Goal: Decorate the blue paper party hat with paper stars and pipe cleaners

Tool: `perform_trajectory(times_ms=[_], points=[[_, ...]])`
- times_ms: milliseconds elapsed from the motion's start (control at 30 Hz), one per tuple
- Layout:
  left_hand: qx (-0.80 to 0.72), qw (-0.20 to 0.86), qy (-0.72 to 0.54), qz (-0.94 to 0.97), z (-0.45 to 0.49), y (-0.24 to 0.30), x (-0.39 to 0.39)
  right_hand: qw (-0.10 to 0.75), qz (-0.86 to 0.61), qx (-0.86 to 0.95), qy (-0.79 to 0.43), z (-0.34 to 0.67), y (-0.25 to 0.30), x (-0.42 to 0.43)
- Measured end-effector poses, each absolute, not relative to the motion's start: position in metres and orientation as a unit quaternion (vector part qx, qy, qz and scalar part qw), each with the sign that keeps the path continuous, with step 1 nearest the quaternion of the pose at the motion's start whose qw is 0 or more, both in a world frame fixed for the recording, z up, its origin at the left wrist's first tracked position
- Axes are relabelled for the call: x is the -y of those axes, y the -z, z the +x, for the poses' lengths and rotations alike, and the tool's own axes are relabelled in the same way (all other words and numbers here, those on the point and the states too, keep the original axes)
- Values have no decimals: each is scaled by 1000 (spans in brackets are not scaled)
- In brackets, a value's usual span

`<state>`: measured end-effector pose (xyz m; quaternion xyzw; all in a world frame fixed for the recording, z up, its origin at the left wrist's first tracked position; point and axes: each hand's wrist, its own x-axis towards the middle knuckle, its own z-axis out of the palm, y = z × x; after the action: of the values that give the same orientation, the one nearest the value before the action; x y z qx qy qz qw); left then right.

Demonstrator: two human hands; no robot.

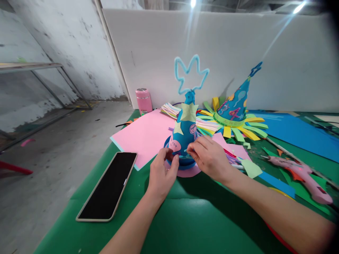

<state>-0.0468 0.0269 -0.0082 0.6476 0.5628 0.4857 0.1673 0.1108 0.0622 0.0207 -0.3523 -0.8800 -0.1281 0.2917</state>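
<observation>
A blue paper party hat (188, 132) stands upright in front of me on the green table. It carries pale green paper stars (189, 112), pink paper shapes with writing, and a light blue pipe-cleaner outline (200, 84) on its tip. My left hand (162, 173) is closed at the hat's lower left side, thumb in front and fingers curled; their tips are partly hidden. At the lower right of the hat, my right hand (209, 155) pinches a short light blue pipe cleaner (185, 151), which runs across the hat's base.
Left of the hat lie a phone (108, 187) and pink paper (148, 132); a pink flask (144, 101) stands behind. To the right are a second party hat (234, 102) with a fringed brim, a pink glue gun (299, 173), blue sheets (304, 130) and paper scraps.
</observation>
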Motion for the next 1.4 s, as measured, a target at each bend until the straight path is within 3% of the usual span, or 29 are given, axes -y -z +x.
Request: perform_trajectory(times_ms=[667,1200,1400], points=[[-547,145,-452,690,-45,17,-30,283,-352,887,95,116,-16,-62],[-557,128,-454,684,-41,19,-30,316,-348,876,104,116,-13,-64],[-565,137,-444,682,-42,19,-31,345,-354,868,56,117,-10,-65]])
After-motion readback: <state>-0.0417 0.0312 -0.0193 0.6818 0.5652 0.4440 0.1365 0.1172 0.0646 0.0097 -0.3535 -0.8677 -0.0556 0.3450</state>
